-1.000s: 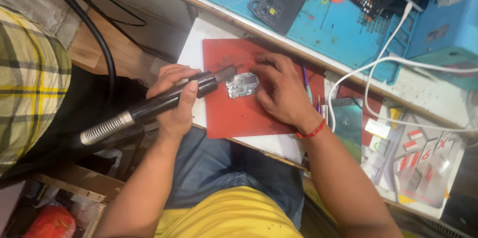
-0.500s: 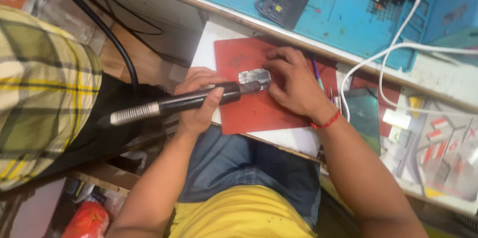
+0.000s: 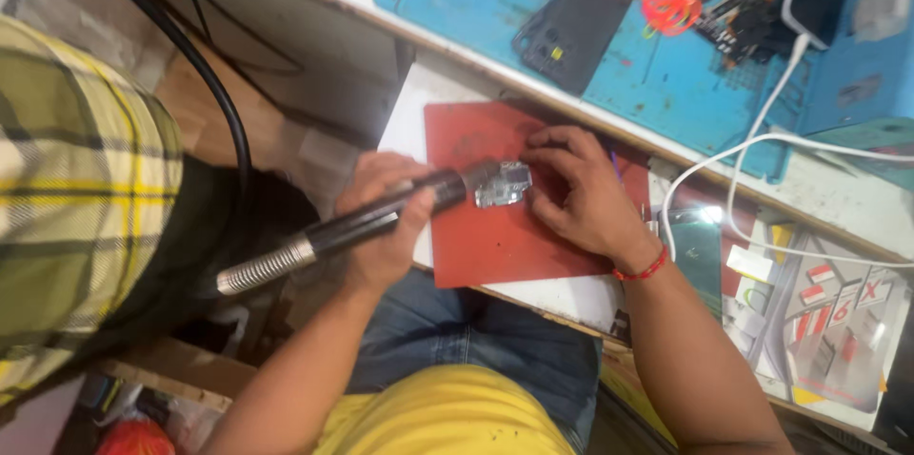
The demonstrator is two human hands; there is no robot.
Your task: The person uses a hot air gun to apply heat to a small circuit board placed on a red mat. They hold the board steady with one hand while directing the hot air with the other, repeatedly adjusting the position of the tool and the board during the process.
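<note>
Fingers: my left hand (image 3: 386,217) wraps the hot-air wand (image 3: 362,222); right hand (image 3: 581,193) fingertips pin the metal part (image 3: 503,184).
Advice: I'd keep the nozzle steady, fingertips off the heat.
Base: red mat (image 3: 495,236).

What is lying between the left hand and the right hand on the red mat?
In the head view, between the left hand and the right hand lies a small silvery metal part on the red mat, with the black tool's tip touching it.

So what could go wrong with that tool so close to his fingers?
The tool tip sits right at the small shiny part that the right hand steadies, so those fingers might get hurt. The part could also slip off the red mat. The tool's black cord may snag the person standing beside.
</note>
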